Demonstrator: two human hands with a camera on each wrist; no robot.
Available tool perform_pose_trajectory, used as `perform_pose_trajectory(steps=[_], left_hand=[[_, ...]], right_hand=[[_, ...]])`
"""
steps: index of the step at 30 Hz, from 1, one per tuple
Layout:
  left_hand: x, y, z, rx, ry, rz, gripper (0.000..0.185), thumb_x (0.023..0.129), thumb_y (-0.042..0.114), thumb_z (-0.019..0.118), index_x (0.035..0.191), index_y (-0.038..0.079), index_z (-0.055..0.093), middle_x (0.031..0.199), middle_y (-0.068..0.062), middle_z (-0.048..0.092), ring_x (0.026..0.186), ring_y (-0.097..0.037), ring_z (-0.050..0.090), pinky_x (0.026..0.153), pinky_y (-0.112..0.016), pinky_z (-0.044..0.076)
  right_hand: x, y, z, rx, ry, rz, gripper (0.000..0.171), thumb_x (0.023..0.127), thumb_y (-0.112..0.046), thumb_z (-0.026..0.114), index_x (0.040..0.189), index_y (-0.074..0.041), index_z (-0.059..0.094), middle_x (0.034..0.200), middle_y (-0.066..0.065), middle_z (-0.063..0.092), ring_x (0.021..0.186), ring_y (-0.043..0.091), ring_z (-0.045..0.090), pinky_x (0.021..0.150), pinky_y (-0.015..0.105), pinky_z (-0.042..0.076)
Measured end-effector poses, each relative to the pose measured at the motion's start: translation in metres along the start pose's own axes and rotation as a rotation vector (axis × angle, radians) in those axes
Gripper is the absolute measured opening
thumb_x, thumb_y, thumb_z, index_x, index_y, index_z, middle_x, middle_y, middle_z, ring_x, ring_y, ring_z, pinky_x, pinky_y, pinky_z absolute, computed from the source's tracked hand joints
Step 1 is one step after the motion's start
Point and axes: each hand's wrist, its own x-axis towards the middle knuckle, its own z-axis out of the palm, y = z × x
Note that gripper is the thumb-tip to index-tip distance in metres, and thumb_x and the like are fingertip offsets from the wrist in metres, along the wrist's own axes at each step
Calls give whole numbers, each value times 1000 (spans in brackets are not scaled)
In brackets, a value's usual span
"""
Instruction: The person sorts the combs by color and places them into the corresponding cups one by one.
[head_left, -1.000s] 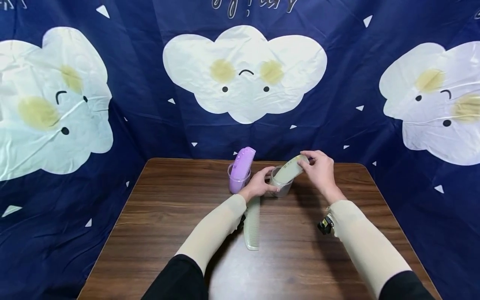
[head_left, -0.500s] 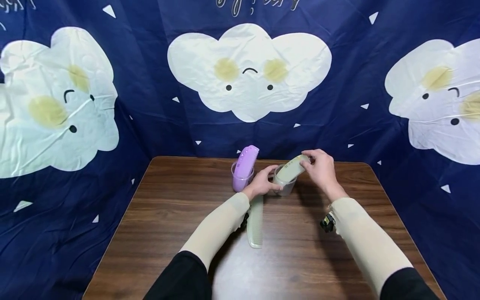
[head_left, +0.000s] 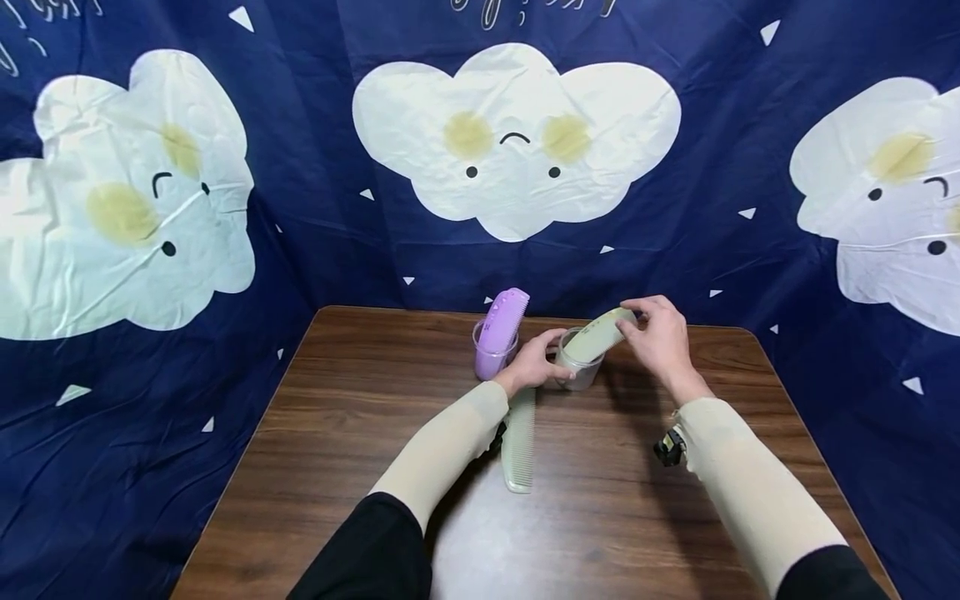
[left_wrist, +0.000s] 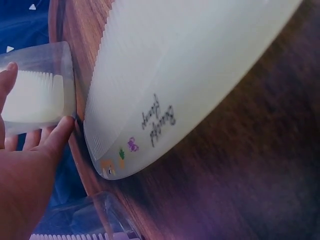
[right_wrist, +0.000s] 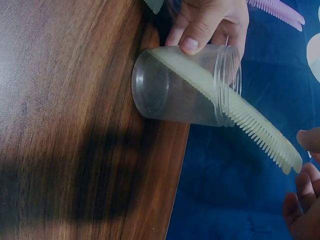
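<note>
A dark wooden table (head_left: 337, 467) stands against a navy backdrop (head_left: 315, 158) printed with white cloud faces.

Two clear plastic cups stand near the far edge of the table. The left cup (head_left: 487, 350) holds a purple comb (head_left: 501, 329), which stands nearly upright and leans to the right. The right cup (head_left: 582, 360) stands just beside it and holds the lower end of a pale green comb (head_left: 600, 333).

Left hand (head_left: 536, 362): fingers and thumb are curled around the near left side of the right cup and steady it on the table. The right wrist view shows the thumb (right_wrist: 192, 42) pressed on the cup wall.

Right hand (head_left: 660, 337): the fingertips pinch the upper end of the pale green comb. In the right wrist view the fingertips sit at the comb tip, but the exact contact is partly out of frame.

Long axis of the held comb: tilted, running from the cup floor on the near left up over the rim toward the far right. The teeth (right_wrist: 260, 127) face the lower side. The right hand is at the raised end; the left hand is at the cup, on the opposite side.

A second pale green comb (head_left: 519, 437) lies flat on the table, near the left forearm, with its long axis running near to far. It fills the left wrist view.
</note>
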Motion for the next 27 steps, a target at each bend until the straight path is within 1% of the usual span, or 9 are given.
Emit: perform_pose_trajectory(steps=[2,5,9,12,17,19,23,27], left_hand=[[2,1,0,2,2,4,92,79,9,89,157,11,40,156,-9,49,136,-28,56,108,-31,50],[2,2,0,-1,8,7,91,79,8,89,156,10,41,155,-10,50,136,-30,56,109,-33,50],[1,2,2,-15,6,9,91,78,6,89,155,9,42,154,-12,50,136,-31,56,111,-39,49],[0,2,5,-22,10,14,90,78,6,89,155,9,42,153,-12,52,136,-31,56,112,-40,49],[1,1,9,-21,16,23,89,78,6,89,155,9,42,150,-12,55,134,-30,58,109,-34,50],[1,0,9,-24,15,24,90,78,6,89,155,9,42,149,-12,55,134,-29,58,109,-33,50],[0,-1,7,-31,14,21,90,78,6,89,155,9,42,150,-11,55,134,-30,58,109,-36,50],[-2,-1,2,-40,18,15,90,78,7,89,155,10,42,152,-10,53,135,-30,57,110,-40,50]], right_hand=[[0,-1,-1,3,11,-1,28,85,-11,78,112,-4,77,109,17,67,88,32,63,79,42,46],[-1,-3,-1,16,29,-15,26,85,-11,78,110,-4,77,107,16,66,87,30,61,78,39,45],[-9,-6,0,43,52,-55,24,85,-10,79,107,-4,78,101,14,67,82,27,62,75,32,45],[-17,-9,1,61,55,-91,23,84,-10,80,106,-4,78,96,12,67,79,27,63,72,31,45],[-32,-13,5,76,42,-133,24,83,-12,82,107,-6,77,93,10,68,75,27,66,71,34,48],[-38,-14,8,86,32,-140,25,83,-12,83,106,-7,78,94,9,69,74,25,67,70,32,50],[-49,-16,16,113,0,-163,24,83,-11,84,105,-7,77,92,9,69,73,21,67,67,24,51],[-58,-20,25,142,-30,-186,24,82,-9,85,104,-6,77,90,11,68,73,21,66,65,23,52]])
